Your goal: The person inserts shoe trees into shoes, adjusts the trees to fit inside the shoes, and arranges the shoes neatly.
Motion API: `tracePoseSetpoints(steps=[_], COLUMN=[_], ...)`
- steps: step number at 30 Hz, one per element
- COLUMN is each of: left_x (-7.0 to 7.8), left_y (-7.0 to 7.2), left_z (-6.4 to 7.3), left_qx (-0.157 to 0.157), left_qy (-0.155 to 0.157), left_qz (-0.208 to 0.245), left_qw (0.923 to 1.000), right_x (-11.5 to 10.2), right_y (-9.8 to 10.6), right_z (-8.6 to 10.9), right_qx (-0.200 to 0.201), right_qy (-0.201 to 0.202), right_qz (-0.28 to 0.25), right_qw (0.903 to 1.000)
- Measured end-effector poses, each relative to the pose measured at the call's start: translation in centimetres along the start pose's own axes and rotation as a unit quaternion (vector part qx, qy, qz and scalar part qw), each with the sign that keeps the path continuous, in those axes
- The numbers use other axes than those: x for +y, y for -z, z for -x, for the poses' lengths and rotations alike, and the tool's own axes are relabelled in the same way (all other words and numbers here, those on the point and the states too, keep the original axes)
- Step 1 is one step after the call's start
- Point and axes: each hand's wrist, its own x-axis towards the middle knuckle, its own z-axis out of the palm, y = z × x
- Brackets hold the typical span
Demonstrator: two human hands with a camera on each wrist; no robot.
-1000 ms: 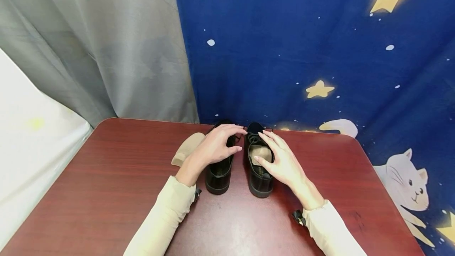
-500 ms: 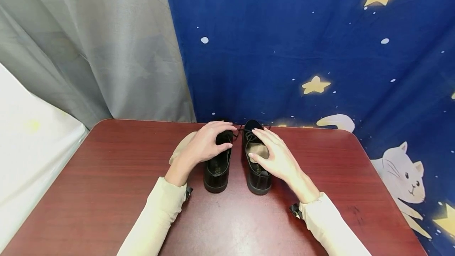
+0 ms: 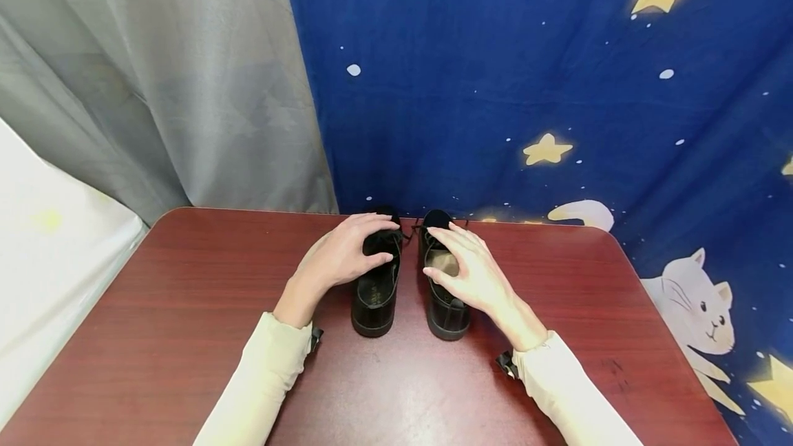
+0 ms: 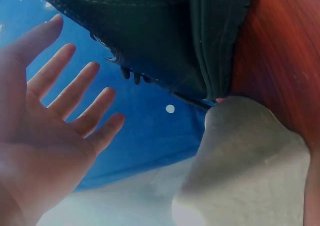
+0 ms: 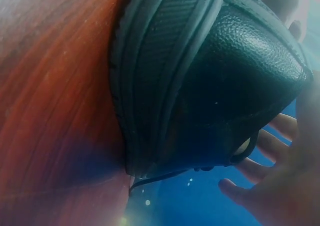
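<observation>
Two black lace-up shoes stand side by side near the table's far edge, toes pointing away from me. Over the left shoe (image 3: 373,312) hovers my left hand (image 3: 343,253), fingers loosely bent and thumb apart, holding nothing. Beside that shoe lies a beige curved pad (image 4: 245,161), in the left wrist view; the left hand hides most of it in the head view. My right hand (image 3: 471,267) reaches over the right shoe (image 3: 447,319), fingers spread above the laces. Inside this shoe sits another beige piece (image 3: 443,263), partly covered by the hand.
The reddish-brown table (image 3: 186,308) has rounded far corners. Behind it hang a grey curtain (image 3: 186,88) and a blue curtain (image 3: 464,88) with stars and a cat. White cloth (image 3: 56,226) drapes at the left.
My left hand has shifted left, baring more of the left shoe and covering the beige pad beside it. The right hand has moved slightly left. The head view has shifted a little.
</observation>
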Motion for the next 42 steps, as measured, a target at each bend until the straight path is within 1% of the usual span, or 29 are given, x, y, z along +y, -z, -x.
tracePoseSetpoints(steps=[7,16,25,31,37,42], left_x=[-0.6,-1.8,-2.7,-2.9,-3.3,-3.7], left_y=[0.4,0.9,1.2,1.1,1.1,1.1], left_z=[0.6,1.4,2.1,2.4,2.9,3.3], left_qx=[-0.003,0.005,-0.005,-0.014,-0.023,-0.023], left_qy=[0.016,0.014,0.022,0.024,0.036,0.041], left_qz=[-0.006,-0.001,-0.010,-0.015,-0.028,-0.027], left_qw=[0.9999,0.9999,0.9997,0.9995,0.9987,0.9985], right_x=[-0.2,-0.3,-0.4,-0.5,-0.8,-1.0], right_y=[0.1,-0.4,-0.7,-0.7,-0.6,-0.8], right_z=[-0.5,-1.2,-1.5,-1.5,-2.5,-3.1], right_qx=[-0.005,-0.007,-0.013,-0.020,-0.021,-0.028], right_qy=[-0.004,0.008,0.015,0.018,0.026,0.030], right_qz=[0.001,-0.001,0.011,0.006,0.011,0.017], right_qw=[1.0000,0.9999,0.9997,0.9996,0.9994,0.9990])
